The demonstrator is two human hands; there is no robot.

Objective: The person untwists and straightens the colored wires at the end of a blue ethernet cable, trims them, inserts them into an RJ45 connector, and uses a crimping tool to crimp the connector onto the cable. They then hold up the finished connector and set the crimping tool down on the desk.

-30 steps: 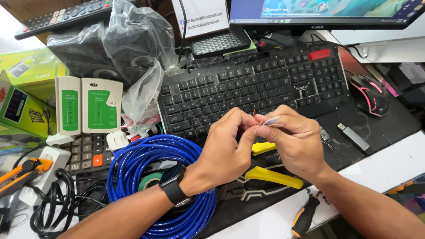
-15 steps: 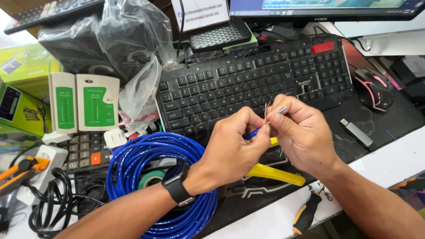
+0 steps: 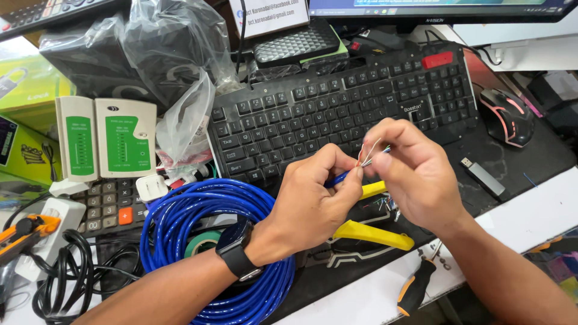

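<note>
1. The blue cable end (image 3: 336, 178) sits between the two hands, above the front edge of the black keyboard (image 3: 337, 114); its thin coloured wires (image 3: 372, 151) fan out from the stripped tip.
2. The left hand (image 3: 313, 204) pinches the blue cable end between thumb and forefinger, the fingers closed firmly on the sheath. A dark smartwatch (image 3: 236, 248) is on that wrist.
3. The right hand (image 3: 415, 171) grips the loose wires with its fingertips, thumb and forefinger pressed together on the strands.
4. Just beneath the hands lies a yellow-handled crimping tool (image 3: 373, 232), partly hidden by them, on a dark desk mat (image 3: 518, 162).
5. The rest of the cable lies as a blue coil (image 3: 180, 222) under the left forearm, with a roll of green tape (image 3: 201, 244) inside it.
6. Left of the coil are a calculator (image 3: 108, 204), a white-and-green cable tester in two parts (image 3: 108, 138), black cords (image 3: 66, 277) and an orange tool (image 3: 24, 232).
7. Behind the keyboard stand a crumpled clear plastic bag (image 3: 162, 54) over a dark box and the foot of a monitor (image 3: 439, 9).
8. To the right lie a black mouse (image 3: 509, 117) and a USB stick (image 3: 484, 179); a screwdriver with a black-and-orange handle (image 3: 414, 287) lies near the right forearm at the desk edge.
</note>
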